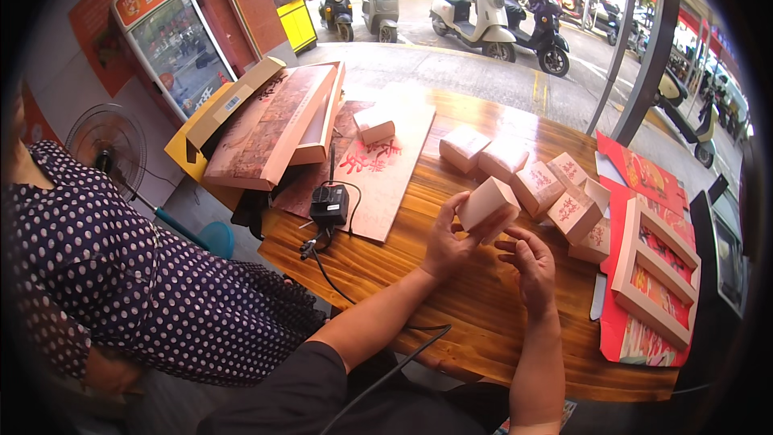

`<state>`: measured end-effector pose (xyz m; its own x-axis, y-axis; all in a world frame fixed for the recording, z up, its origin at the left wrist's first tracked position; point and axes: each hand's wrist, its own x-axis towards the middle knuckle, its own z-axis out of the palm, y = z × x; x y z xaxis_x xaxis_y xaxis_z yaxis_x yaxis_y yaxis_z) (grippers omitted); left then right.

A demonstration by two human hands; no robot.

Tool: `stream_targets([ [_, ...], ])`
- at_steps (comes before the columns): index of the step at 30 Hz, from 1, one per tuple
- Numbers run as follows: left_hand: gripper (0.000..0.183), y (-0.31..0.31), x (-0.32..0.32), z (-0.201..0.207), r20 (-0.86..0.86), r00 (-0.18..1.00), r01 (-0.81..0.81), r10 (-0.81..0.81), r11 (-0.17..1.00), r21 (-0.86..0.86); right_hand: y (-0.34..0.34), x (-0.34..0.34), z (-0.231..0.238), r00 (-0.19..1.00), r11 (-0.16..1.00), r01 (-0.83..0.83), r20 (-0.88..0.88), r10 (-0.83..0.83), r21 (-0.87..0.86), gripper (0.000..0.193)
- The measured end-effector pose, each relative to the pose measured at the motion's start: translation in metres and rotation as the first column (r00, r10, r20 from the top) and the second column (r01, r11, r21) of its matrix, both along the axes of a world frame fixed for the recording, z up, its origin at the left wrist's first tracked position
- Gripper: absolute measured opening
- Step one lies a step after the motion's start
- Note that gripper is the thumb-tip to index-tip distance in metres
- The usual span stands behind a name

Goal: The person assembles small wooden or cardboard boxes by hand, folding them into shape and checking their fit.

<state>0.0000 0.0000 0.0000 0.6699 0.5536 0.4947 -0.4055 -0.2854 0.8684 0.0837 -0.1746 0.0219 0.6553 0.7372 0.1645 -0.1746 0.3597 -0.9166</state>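
Dressed in dark clothing (302, 391) at the lower edge, with bare forearms (378, 314) stretched over a glossy wooden table (475, 322). Gripped in the left hand (451, 235): a small pale pink box (487, 205), held tilted above the tabletop, thumb along one side and fingers partly hidden behind and beneath. Poised just beside the box's lower right side, with fingers loosely bent and spread: the right hand (530, 262); impossible to tell whether any fingertip meets the cardboard. Crossing between the forearms, near the lap: a black cable (403, 362).

Clustered beyond and to the right of the held box: more small pink boxes (537, 185), some touching, some bearing red print. Laid at the table's right end: red printed sheets (613, 334), with a pink cardboard frame (664, 275) on top.

Spread to the left: a flat pink board (390, 193) with red lettering, carrying another small box (375, 124), and a black adapter (328, 205) near its lower edge. Piled farther left: large shallow boxes (274, 125). Pictured at far left: another person (153, 274) in a polka-dot dress, near a fan (105, 141). Parked outside: scooters (475, 20).
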Motion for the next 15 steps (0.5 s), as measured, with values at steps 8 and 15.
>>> stream_targets([
  [8,0.053,0.003,0.0,0.007,0.157,0.961,0.274,-0.226,0.836,-0.475,-0.001,0.007,-0.001,0.998,0.992,0.04,-0.057,-0.033,0.119,0.019],
  [15,0.055,0.003,-0.003,0.006,0.083,0.937,0.333,-0.338,0.801,-0.497,0.008,-0.005,-0.002,0.983,0.965,0.17,0.033,-0.18,0.202,0.03],
])
